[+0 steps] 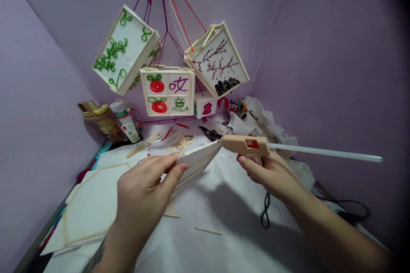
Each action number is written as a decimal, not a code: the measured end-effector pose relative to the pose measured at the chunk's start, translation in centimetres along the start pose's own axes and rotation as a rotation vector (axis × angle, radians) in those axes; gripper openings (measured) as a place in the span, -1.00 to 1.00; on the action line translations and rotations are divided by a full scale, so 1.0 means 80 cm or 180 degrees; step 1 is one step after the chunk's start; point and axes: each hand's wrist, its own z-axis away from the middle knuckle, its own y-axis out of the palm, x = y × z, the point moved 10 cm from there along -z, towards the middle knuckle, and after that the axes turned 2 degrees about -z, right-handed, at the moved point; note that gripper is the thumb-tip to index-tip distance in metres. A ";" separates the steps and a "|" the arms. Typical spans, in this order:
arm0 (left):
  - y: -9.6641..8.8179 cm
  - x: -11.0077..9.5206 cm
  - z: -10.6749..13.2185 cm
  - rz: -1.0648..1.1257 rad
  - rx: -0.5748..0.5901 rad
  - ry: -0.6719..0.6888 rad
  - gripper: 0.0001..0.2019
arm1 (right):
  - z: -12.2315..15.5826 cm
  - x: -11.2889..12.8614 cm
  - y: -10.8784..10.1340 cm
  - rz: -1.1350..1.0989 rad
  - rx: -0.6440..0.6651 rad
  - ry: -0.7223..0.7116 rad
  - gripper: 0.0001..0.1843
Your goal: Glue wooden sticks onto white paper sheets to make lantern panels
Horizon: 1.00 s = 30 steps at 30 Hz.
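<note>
My left hand [149, 187] pinches the near edge of a white panel framed with thin wooden sticks [200, 160], holding it tilted above the table. Around the handle of a tan hot glue gun [238, 144], my right hand [272, 172] is closed. The gun's nozzle points left and meets or nearly meets the panel's far top corner; I cannot tell if they touch. A long translucent glue stick [326, 152] juts from the gun's back. Below the panel, a loose wooden stick [208, 230] lies on the white table covering [179, 254].
Three decorated stick-framed lanterns hang from cords ahead, including one with red fruit pictures [168, 92]. Small sticks [181, 143] lie scattered beyond my left hand. A white octagonal panel [92, 200], a bottle [128, 123] and a brown cup [101, 119] are at left. A black cord [265, 211] trails at right.
</note>
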 end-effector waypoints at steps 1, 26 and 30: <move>0.000 0.000 0.000 -0.0003 0.0002 -0.0001 -0.90 | 0.000 0.000 0.000 -0.0011 0.0008 -0.0004 -0.61; 0.000 0.001 -0.001 -0.0047 -0.0010 -0.0023 -0.88 | 0.000 -0.006 0.001 -0.0037 -0.0045 -0.0087 -0.69; 0.000 0.000 -0.002 -0.0058 -0.0010 0.0003 -0.88 | 0.001 -0.007 0.001 -0.0025 -0.0066 -0.0021 -0.70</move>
